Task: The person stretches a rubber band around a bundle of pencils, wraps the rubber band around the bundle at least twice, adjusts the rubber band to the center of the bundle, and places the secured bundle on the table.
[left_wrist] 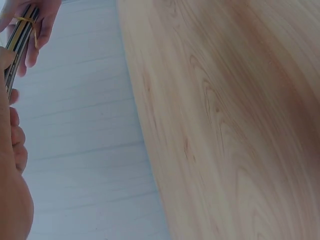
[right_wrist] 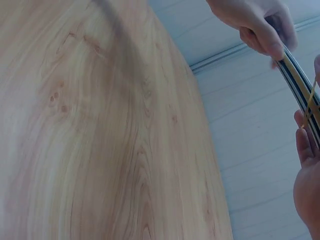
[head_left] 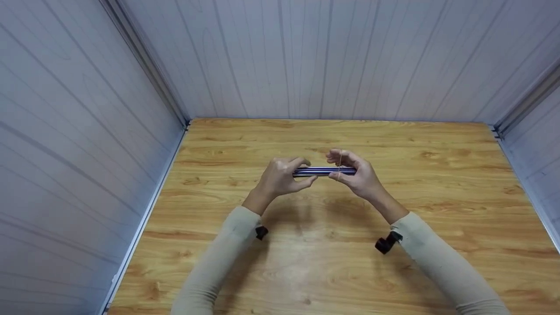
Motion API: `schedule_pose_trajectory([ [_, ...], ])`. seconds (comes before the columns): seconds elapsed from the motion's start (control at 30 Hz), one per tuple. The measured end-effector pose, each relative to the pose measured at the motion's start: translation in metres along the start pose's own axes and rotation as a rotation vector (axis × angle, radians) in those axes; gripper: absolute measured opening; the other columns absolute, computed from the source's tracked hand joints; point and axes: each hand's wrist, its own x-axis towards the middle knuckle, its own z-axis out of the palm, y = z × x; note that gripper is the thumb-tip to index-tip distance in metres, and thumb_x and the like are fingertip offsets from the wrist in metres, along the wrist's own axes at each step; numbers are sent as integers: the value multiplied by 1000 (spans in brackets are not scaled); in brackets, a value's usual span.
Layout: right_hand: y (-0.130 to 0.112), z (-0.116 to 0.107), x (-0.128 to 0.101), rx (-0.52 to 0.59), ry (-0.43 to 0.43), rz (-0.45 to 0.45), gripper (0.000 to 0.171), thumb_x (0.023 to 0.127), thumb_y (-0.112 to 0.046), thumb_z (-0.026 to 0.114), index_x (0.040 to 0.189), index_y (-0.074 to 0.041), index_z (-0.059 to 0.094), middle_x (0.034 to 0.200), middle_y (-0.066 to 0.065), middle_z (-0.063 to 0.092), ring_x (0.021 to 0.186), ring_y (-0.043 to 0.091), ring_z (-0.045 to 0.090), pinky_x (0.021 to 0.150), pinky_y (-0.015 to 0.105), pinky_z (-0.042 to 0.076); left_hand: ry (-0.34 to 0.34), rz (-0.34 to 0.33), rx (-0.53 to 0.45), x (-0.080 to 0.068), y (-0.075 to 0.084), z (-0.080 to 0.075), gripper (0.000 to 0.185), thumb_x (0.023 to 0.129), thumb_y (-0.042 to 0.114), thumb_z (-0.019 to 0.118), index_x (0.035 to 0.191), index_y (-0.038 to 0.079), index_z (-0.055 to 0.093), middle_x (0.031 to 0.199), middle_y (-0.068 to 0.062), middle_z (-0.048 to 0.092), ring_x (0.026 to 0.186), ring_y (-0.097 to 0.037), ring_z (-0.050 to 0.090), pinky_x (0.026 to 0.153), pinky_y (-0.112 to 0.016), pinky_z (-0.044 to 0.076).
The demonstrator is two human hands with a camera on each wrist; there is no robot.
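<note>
A bundle of slim striped pencils [head_left: 323, 171] is held level over the table, lying crosswise between both hands. My left hand [head_left: 281, 177] grips its left end, thumb on the near side and fingers on the far side. At the other end, my right hand [head_left: 362, 177] holds the bundle between thumb and fingers. A thin yellowish rubber band [head_left: 340, 158] runs from the raised right fingers down across the pencils. Seen from the left wrist, the band [left_wrist: 35, 31] loops around the bundle [left_wrist: 19, 42] near the right hand; in the right wrist view the band [right_wrist: 313, 92] crosses it as well.
Below the hands spreads a wood-grain table [head_left: 306, 271]. Pale panelled walls stand behind it [head_left: 306, 61] and along its left side [head_left: 78, 153] and right side [head_left: 538, 162]. Black wrist mounts [head_left: 385, 244] stick out from the sleeves.
</note>
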Motion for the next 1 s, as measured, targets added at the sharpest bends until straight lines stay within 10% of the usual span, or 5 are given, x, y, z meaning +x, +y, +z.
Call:
schedule_pose_trajectory([
  [0.23,0,6,-6,34,26,-6,49,95,15,79,141,18,65,131,19,79,119,1,74,99,18,62,-77,-6,-40,4,4,-1,28,97,29,91,106,6,78,88,-8,84,60,-16,71,57,-32,60],
  [0.47,2,3,-6,49,25,-15,40,97,10,80,136,13,71,124,-11,81,116,3,75,93,18,64,-158,-28,-20,1,4,2,27,104,33,83,108,7,77,87,-8,84,61,-17,73,59,-33,61],
  [0.7,5,-1,-4,-46,-20,-39,34,96,9,81,131,7,78,131,25,81,117,0,76,93,19,64,-229,-39,-20,-4,2,4,26,106,32,80,109,7,75,79,-9,80,57,-19,70,56,-34,60],
  [1.0,-4,-6,0,-128,-36,-101,35,93,9,83,127,4,81,124,31,81,113,-5,76,103,15,58,-316,-111,-30,-9,1,8,29,110,36,74,111,7,74,78,-10,78,58,-20,68,56,-36,57],
])
